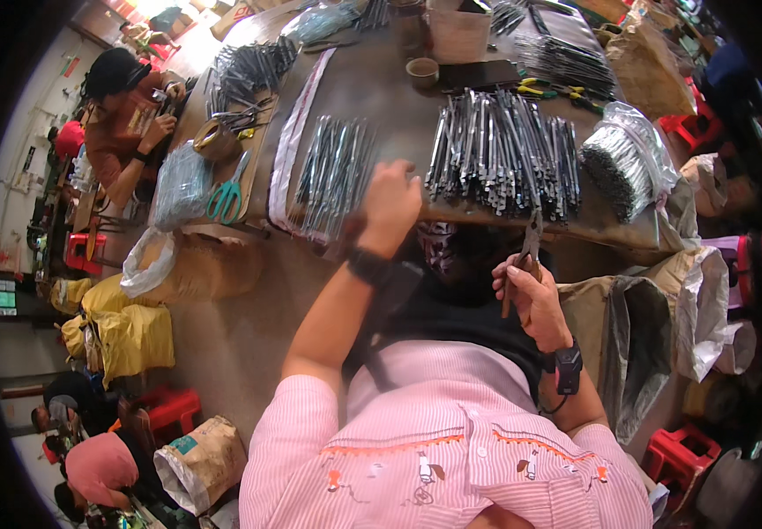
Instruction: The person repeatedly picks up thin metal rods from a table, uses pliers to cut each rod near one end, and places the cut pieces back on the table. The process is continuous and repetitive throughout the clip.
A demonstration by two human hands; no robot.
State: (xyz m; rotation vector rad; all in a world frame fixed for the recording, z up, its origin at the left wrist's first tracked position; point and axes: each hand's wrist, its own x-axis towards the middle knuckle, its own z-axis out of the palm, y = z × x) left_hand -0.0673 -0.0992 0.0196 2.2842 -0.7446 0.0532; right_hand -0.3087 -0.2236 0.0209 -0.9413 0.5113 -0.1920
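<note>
My right hand (532,295) is closed around the handles of pliers (532,240) at the table's near edge. The jaws point up at the near ends of a wide pile of thin metal strips (486,154); whether they grip one I cannot make out. My left hand (392,201) is over the table between that pile and a smaller row of similar strips (335,172) to its left. Motion smears its fingers, so I cannot see whether they hold anything. A plastic-wrapped bundle of strips (620,167) lies at the right.
Farther back are a small round cup (422,72), a dark flat case (479,74), yellow-handled pliers (535,88) and more strips (566,63). Teal scissors (226,196) lie at the left. A co-worker (125,132) sits beyond them. Open sacks (636,322) stand below the table's right side.
</note>
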